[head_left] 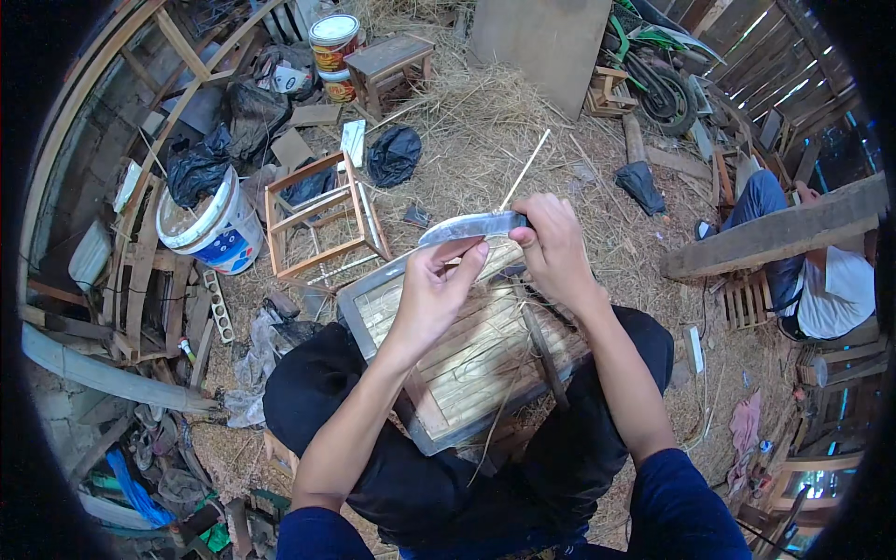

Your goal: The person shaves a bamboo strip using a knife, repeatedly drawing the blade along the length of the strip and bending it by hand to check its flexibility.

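My right hand (557,245) is closed round the handle end of a broad-bladed knife (467,227), its blade pointing left. A thin pale strip, like split bamboo (527,168), slants up and away beyond the blade. It lines up with the pinched fingers of my left hand (434,289), which sits just below the blade; the knife hides the strip's middle. Under both hands a framed panel of pale slats (471,373) rests across my lap, with loose thin strips and a dark stick (541,350) lying on it.
A small wooden frame (317,261) and a white bucket (201,233) stand at left; a stool (390,58) and stacked paint buckets (334,42) are farther back. Straw covers the floor. At right are a thick beam (775,238), a seated person (826,289) and a motorcycle (663,89).
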The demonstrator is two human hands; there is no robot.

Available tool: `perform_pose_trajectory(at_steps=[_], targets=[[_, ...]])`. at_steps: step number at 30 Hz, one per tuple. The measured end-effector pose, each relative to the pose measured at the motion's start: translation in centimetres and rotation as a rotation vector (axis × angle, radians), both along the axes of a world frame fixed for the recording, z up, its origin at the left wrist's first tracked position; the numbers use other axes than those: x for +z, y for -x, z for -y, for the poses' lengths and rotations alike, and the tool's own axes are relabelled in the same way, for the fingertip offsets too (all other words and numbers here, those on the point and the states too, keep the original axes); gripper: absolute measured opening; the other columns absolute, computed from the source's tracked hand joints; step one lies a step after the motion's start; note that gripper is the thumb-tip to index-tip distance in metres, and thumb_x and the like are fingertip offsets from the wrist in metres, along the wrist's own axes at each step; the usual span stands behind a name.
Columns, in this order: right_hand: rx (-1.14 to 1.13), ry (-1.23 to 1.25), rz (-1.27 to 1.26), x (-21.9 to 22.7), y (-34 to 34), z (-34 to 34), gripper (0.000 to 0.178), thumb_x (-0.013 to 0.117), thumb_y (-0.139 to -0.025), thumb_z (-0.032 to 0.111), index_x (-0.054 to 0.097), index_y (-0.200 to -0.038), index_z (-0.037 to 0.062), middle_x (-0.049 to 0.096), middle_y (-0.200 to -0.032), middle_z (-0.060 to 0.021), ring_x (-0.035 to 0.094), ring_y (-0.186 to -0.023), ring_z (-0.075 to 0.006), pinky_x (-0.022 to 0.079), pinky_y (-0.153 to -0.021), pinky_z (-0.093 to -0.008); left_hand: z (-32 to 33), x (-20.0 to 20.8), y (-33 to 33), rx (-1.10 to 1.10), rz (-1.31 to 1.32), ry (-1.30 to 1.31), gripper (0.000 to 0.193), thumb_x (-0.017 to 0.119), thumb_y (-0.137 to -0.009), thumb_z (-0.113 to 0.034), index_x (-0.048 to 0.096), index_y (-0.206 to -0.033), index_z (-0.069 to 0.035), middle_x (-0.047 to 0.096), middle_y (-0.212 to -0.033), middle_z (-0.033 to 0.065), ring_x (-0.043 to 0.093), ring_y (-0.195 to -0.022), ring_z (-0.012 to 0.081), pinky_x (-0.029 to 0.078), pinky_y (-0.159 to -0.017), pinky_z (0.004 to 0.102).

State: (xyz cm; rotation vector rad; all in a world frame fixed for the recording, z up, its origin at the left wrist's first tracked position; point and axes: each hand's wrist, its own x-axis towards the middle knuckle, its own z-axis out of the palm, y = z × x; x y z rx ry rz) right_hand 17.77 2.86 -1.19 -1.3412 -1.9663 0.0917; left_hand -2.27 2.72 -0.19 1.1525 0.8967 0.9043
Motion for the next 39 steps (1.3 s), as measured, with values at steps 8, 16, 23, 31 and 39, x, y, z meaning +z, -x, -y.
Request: perform_pose_trajectory(at_steps=[8,16,23,31,39], targets=[[-0.140,-0.050,0.004,-0.5,-2.4,-1.3,0.032,0.052,-0.101,0.035,0.062,-0.103,0.0042,0.061,-0.091,-0.0125,0.056,-0.087,-0.0331,0.039,-0.077,-0.0421,-0.2,-0.2,-0.1,0.032,0.056,-0.032,0.034,0.064,-0.102,-0.021,0.067,-0.130,-0.003,0.051,-0.072,-0.0098,0.034,-0.055,-0.0007,0.026,-0.048,0.0205],[-0.224,0.009,-0.073,-1.5,-2.0,-0.9,0.040,0.049,-0.104,0.041,0.062,-0.107,0.0034,0.062,-0.091,-0.0149,0.057,-0.087,-0.0343,0.041,-0.079,-0.0429,-0.1,0.2,0.3,0.003,0.038,0.063,0.041,0.060,-0.104,-0.025,0.058,-0.139,-0.003,0.052,-0.072,-0.0053,0.036,-0.052,-0.0005,0.025,-0.045,0.0195],[-0.043,0.029,0.002,-1.8,0.1,-0.9,0.041,0.055,-0.100,0.041,0.061,-0.113,0.0025,0.061,-0.090,-0.0133,0.057,-0.085,-0.0319,0.042,-0.078,-0.0412,-0.8,-0.9,0.5,-0.001,0.057,0.094,0.030,0.058,-0.105,-0.025,0.062,-0.125,-0.003,0.055,-0.075,-0.0035,0.036,-0.051,0.0001,0.025,-0.044,0.0200],[-0.014,0.006,-0.061,-0.9,1.1,-0.1,0.057,0.059,-0.100,0.036,0.047,-0.148,0.0077,0.060,-0.089,-0.0128,0.056,-0.081,-0.0305,0.043,-0.077,-0.0421,-0.5,-1.9,-0.5,-0.016,0.034,-0.019,0.020,0.055,-0.105,-0.020,0.060,-0.115,-0.003,0.058,-0.082,-0.0011,0.039,-0.052,0.0017,0.029,-0.046,0.0196],[-0.045,-0.030,0.044,-0.8,0.0,-0.3,0.042,0.068,-0.093,0.026,0.065,-0.135,0.0186,0.059,-0.082,-0.0069,0.056,-0.077,-0.0250,0.044,-0.072,-0.0386,-0.3,-1.3,-0.3,-0.079,-0.028,0.113,0.021,0.053,-0.105,-0.015,0.056,-0.120,-0.001,0.056,-0.078,-0.0004,0.048,-0.065,0.0043,0.039,-0.058,0.0225]])
